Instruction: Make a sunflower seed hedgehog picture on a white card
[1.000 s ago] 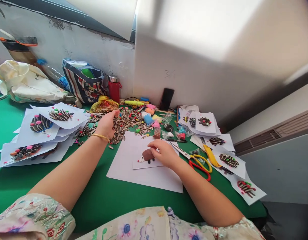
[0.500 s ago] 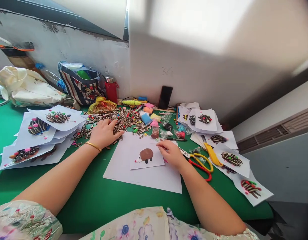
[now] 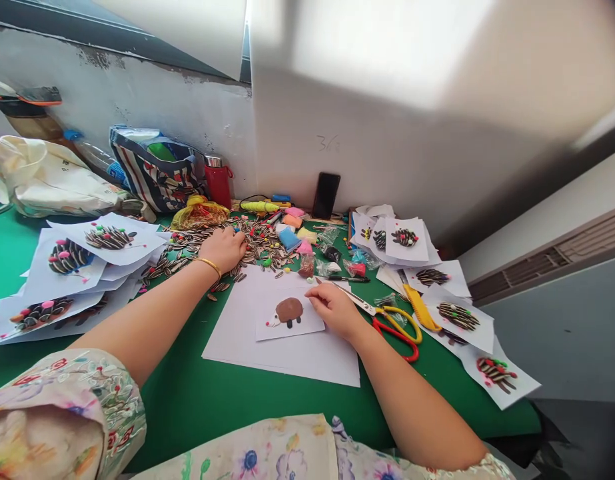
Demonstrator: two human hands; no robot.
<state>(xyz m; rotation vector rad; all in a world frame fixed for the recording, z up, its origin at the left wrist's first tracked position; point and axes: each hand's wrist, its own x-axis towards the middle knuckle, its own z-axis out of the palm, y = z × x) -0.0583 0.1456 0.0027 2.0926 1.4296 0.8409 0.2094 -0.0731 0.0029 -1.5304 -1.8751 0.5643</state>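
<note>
Green table [image 3: 187, 420]: one phone [image 3: 326, 195], one pair of scissors [image 3: 379, 311], one brown-backed hedgehog card [image 3: 290, 311] just left of my bent right fingers [image 3: 319, 295]; my left fingers [image 3: 238, 239] reach among seeds [image 3: 264, 241]. I can't tell either grip.

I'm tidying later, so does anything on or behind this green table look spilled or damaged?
Loose, striped sunflower seeds lie scattered around the left hand on the green table; they look spilled, perhaps deliberately. The white-painted wall behind has dark, rough patches, which look like chipped paint.
</note>
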